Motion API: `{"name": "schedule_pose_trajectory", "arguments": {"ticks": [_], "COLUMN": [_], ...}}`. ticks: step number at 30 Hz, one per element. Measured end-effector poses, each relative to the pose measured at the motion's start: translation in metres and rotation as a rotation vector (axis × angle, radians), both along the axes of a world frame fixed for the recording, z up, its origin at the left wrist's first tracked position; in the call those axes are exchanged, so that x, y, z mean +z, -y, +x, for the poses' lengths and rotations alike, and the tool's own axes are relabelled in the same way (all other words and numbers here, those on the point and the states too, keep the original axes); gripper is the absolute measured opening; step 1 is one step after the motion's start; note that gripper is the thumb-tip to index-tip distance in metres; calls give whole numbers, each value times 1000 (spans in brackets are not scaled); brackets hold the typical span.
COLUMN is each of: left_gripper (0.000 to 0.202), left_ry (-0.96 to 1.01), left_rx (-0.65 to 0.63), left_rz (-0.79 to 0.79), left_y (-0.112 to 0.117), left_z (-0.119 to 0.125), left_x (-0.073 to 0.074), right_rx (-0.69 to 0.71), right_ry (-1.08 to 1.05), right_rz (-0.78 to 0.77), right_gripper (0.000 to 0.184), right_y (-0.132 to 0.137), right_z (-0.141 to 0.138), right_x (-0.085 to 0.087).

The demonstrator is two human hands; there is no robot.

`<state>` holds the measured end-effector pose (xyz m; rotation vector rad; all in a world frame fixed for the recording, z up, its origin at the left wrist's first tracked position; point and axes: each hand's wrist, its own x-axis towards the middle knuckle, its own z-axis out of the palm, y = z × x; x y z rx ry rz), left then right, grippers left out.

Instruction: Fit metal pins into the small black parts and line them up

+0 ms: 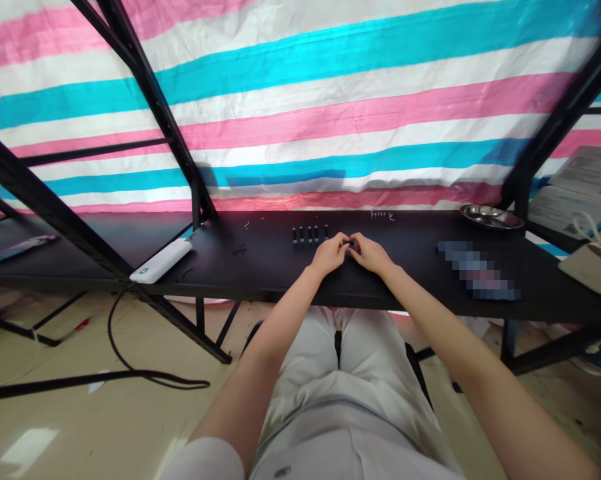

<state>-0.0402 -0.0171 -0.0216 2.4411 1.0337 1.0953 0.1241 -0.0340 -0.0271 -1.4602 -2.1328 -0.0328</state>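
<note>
My left hand (329, 254) and my right hand (369, 254) rest together on the black table (260, 267), fingertips meeting. Between the fingers of both hands sits a small dark part (351, 245), pinched from both sides; it is too small to name. Just left of my left hand stands a row of several small black upright pieces (309, 234). A second, fainter cluster of tiny pieces (380, 215) lies farther back near the table's rear edge.
A white power bank (161, 261) with a black cable lies at the left. A metal dish (490, 217) sits at the right rear, a blurred-out object (478, 270) in front of it. Black frame struts cross at left and right. A striped tarp hangs behind.
</note>
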Motion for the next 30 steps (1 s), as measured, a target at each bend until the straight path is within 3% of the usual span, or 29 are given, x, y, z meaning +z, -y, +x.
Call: {"name": "schedule_pose_trajectory", "arguments": {"ticks": [3, 6, 12, 17, 23, 30], "left_gripper": [19, 25, 22, 23, 22, 23], "left_ry": [13, 121, 724, 1079, 1032, 776], "left_rx": [-2, 91, 377, 466, 426, 366], "left_rz": [11, 28, 42, -101, -93, 29], "left_y": [3, 6, -3, -13, -10, -8], "left_z": [0, -1, -14, -24, -22, -19], "left_x": [2, 7, 13, 16, 15, 9], "right_rx": [25, 40, 69, 55, -79, -214], "right_ry": [-27, -90, -181, -256, -278, -174], "right_rz": [34, 94, 68, -77, -184, -282], "right_gripper": [23, 24, 22, 15, 15, 13], "right_y": [-1, -3, -20, -39, -60, -73], "right_z": [-2, -4, -6, -19, -39, -47], "right_x": [0, -2, -11, -11, -5, 1]}}
